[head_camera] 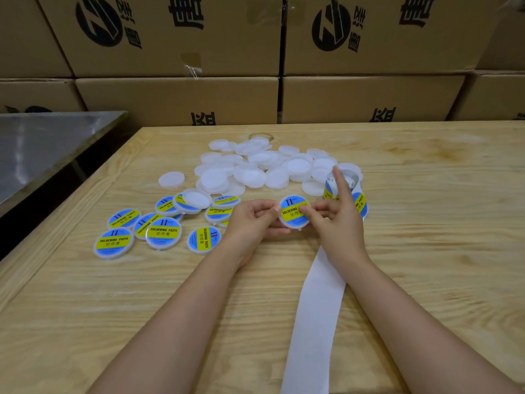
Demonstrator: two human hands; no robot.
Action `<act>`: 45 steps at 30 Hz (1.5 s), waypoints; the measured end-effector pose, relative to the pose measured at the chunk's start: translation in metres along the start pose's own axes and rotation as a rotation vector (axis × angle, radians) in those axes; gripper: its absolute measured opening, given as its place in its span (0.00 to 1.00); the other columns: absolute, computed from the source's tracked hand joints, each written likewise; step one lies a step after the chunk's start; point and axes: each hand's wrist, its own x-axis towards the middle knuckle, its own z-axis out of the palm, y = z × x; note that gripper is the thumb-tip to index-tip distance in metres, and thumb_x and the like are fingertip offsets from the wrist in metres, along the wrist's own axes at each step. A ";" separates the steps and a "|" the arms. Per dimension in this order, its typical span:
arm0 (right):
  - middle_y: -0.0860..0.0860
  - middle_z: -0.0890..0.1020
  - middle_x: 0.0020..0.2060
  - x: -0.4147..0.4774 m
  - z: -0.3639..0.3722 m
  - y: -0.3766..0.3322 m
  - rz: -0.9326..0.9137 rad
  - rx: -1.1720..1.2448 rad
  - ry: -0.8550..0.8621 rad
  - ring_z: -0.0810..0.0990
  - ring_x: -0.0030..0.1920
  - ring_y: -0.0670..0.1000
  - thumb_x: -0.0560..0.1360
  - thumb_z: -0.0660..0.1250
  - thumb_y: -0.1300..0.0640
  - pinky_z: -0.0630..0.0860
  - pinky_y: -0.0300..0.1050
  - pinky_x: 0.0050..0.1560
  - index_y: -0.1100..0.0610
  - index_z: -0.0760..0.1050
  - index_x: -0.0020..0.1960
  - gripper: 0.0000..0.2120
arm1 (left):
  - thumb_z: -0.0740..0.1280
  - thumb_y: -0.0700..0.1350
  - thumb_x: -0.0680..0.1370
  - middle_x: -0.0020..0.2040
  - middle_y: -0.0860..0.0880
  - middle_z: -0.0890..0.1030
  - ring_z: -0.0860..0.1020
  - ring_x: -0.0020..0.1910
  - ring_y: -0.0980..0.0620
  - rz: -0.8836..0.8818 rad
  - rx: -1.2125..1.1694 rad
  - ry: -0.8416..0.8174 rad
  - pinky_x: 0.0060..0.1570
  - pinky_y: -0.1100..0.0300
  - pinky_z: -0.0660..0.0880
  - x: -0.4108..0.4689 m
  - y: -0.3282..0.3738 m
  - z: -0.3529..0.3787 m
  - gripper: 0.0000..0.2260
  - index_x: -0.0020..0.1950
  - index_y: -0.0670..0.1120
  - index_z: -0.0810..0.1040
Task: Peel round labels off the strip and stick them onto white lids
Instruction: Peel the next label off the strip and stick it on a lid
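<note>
White labelled lid (293,220), one, pinched between curled fingers of left hand (250,221) and right hand (342,227), forefinger straight.

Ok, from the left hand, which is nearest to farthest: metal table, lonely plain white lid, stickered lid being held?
1. Blue-and-yellow labelled round lid, in the left hand.
2. Lone plain white plastic lid, up-left.
3. Grey metal table, far left.

Diffuse, even light, source not evident; faint soft shadows on the table (170,308); dull sheen on steel bench (42,143) beyond left edge; white lids (255,169) washed out; cardboard boxes (170,38) dimmer, bowed by wide-angle; overall slight softness.
</note>
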 end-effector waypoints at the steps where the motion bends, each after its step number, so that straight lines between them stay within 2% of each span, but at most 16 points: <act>1: 0.48 0.82 0.38 0.001 0.000 0.000 0.016 0.007 -0.008 0.81 0.41 0.44 0.72 0.71 0.59 0.78 0.40 0.48 0.47 0.72 0.65 0.23 | 0.64 0.37 0.78 0.38 0.44 0.83 0.83 0.35 0.50 0.004 0.005 -0.002 0.36 0.61 0.81 0.000 0.000 0.000 0.04 0.49 0.37 0.77; 3: 0.48 0.83 0.38 0.001 0.002 -0.001 0.020 -0.020 0.003 0.81 0.40 0.47 0.74 0.69 0.58 0.79 0.51 0.48 0.53 0.80 0.51 0.07 | 0.64 0.36 0.78 0.38 0.44 0.83 0.83 0.35 0.51 0.013 0.027 -0.008 0.36 0.61 0.81 -0.001 -0.002 0.000 0.03 0.47 0.38 0.77; 4: 0.48 0.83 0.37 0.001 0.002 -0.001 0.016 -0.028 0.019 0.80 0.39 0.46 0.74 0.69 0.57 0.79 0.50 0.45 0.56 0.80 0.46 0.03 | 0.64 0.36 0.78 0.37 0.44 0.83 0.83 0.35 0.51 0.020 0.045 -0.014 0.35 0.61 0.81 -0.001 -0.002 0.001 0.02 0.46 0.39 0.77; 8: 0.46 0.80 0.31 0.001 0.003 0.000 0.007 -0.036 0.094 0.77 0.32 0.40 0.73 0.70 0.54 0.72 0.35 0.36 0.58 0.76 0.37 0.09 | 0.65 0.34 0.77 0.36 0.43 0.82 0.82 0.32 0.52 0.039 0.078 -0.040 0.33 0.62 0.80 -0.003 -0.004 0.002 0.03 0.44 0.39 0.76; 12: 0.50 0.80 0.34 0.000 0.006 0.000 0.042 -0.127 0.049 0.77 0.36 0.47 0.70 0.72 0.49 0.72 0.38 0.38 0.57 0.73 0.39 0.13 | 0.65 0.33 0.76 0.33 0.44 0.81 0.81 0.31 0.53 0.058 0.087 -0.032 0.32 0.62 0.80 -0.004 -0.004 0.004 0.04 0.42 0.39 0.76; 14: 0.50 0.79 0.36 0.000 0.008 -0.001 0.042 -0.155 0.001 0.76 0.36 0.44 0.69 0.73 0.48 0.71 0.37 0.37 0.56 0.72 0.42 0.14 | 0.65 0.33 0.76 0.31 0.45 0.81 0.81 0.30 0.53 0.059 0.058 -0.012 0.32 0.62 0.80 -0.004 -0.003 0.003 0.04 0.42 0.39 0.77; 18: 0.43 0.78 0.38 -0.002 0.008 -0.002 0.001 -0.096 -0.139 0.74 0.34 0.35 0.70 0.73 0.50 0.68 0.28 0.35 0.52 0.71 0.47 0.13 | 0.65 0.34 0.76 0.30 0.47 0.82 0.81 0.30 0.53 0.062 -0.030 0.007 0.33 0.61 0.80 -0.003 -0.001 -0.001 0.04 0.42 0.39 0.77; 23: 0.45 0.76 0.35 -0.001 0.005 0.001 -0.060 -0.107 -0.166 0.69 0.32 0.42 0.68 0.74 0.54 0.68 0.32 0.35 0.49 0.73 0.48 0.13 | 0.66 0.38 0.77 0.35 0.46 0.84 0.82 0.34 0.51 0.075 -0.059 0.008 0.34 0.62 0.79 0.000 -0.002 -0.005 0.03 0.44 0.40 0.79; 26: 0.50 0.77 0.35 -0.001 0.005 0.000 -0.101 -0.107 -0.160 0.70 0.32 0.44 0.71 0.73 0.58 0.68 0.34 0.35 0.53 0.75 0.46 0.07 | 0.65 0.40 0.77 0.38 0.48 0.84 0.81 0.37 0.51 0.080 -0.017 0.095 0.38 0.60 0.79 0.005 -0.006 -0.003 0.04 0.44 0.45 0.79; 30: 0.48 0.82 0.37 -0.004 0.002 -0.002 -0.140 -0.158 -0.119 0.78 0.39 0.47 0.75 0.68 0.60 0.73 0.38 0.41 0.56 0.78 0.43 0.02 | 0.65 0.42 0.78 0.41 0.50 0.83 0.80 0.41 0.56 0.179 0.160 0.175 0.43 0.63 0.77 0.007 -0.012 -0.002 0.05 0.44 0.49 0.79; 32: 0.49 0.81 0.36 -0.006 0.003 -0.003 -0.207 -0.275 -0.060 0.77 0.38 0.49 0.76 0.66 0.59 0.71 0.41 0.42 0.58 0.78 0.43 0.04 | 0.64 0.43 0.79 0.43 0.52 0.82 0.80 0.43 0.57 0.278 0.329 0.215 0.45 0.65 0.75 0.005 -0.013 -0.002 0.05 0.46 0.48 0.79; 35: 0.51 0.78 0.38 -0.008 0.005 -0.007 -0.270 -0.400 0.124 0.73 0.42 0.51 0.76 0.65 0.60 0.67 0.42 0.45 0.60 0.78 0.51 0.06 | 0.62 0.40 0.79 0.46 0.50 0.81 0.77 0.46 0.54 0.541 0.613 0.358 0.48 0.66 0.71 0.001 -0.010 -0.003 0.07 0.51 0.43 0.80; 38: 0.56 0.79 0.43 -0.006 0.001 -0.008 -0.292 -0.510 0.266 0.74 0.47 0.59 0.74 0.66 0.63 0.68 0.51 0.51 0.63 0.77 0.52 0.07 | 0.59 0.38 0.79 0.50 0.45 0.81 0.77 0.49 0.46 0.686 0.701 0.621 0.51 0.52 0.71 0.001 -0.002 -0.011 0.11 0.55 0.41 0.79; 39: 0.56 0.80 0.46 -0.006 0.000 -0.008 -0.257 -0.528 0.283 0.73 0.48 0.60 0.74 0.66 0.62 0.68 0.51 0.52 0.62 0.77 0.51 0.07 | 0.57 0.37 0.78 0.51 0.45 0.80 0.77 0.50 0.44 0.671 0.715 0.710 0.53 0.50 0.69 0.003 0.001 -0.016 0.12 0.56 0.42 0.79; 41: 0.56 0.79 0.49 -0.004 -0.002 -0.006 -0.151 -0.529 0.267 0.72 0.52 0.59 0.75 0.64 0.59 0.67 0.50 0.53 0.61 0.77 0.51 0.07 | 0.56 0.36 0.79 0.54 0.45 0.78 0.75 0.51 0.44 0.564 0.756 0.840 0.54 0.53 0.61 0.007 0.003 -0.026 0.14 0.59 0.45 0.77; 45: 0.54 0.78 0.48 0.000 -0.004 -0.001 -0.039 -0.471 0.224 0.70 0.53 0.56 0.76 0.62 0.58 0.67 0.50 0.55 0.60 0.77 0.49 0.08 | 0.53 0.39 0.81 0.59 0.45 0.75 0.73 0.52 0.44 0.328 0.810 0.931 0.56 0.53 0.56 0.013 0.003 -0.039 0.15 0.63 0.48 0.73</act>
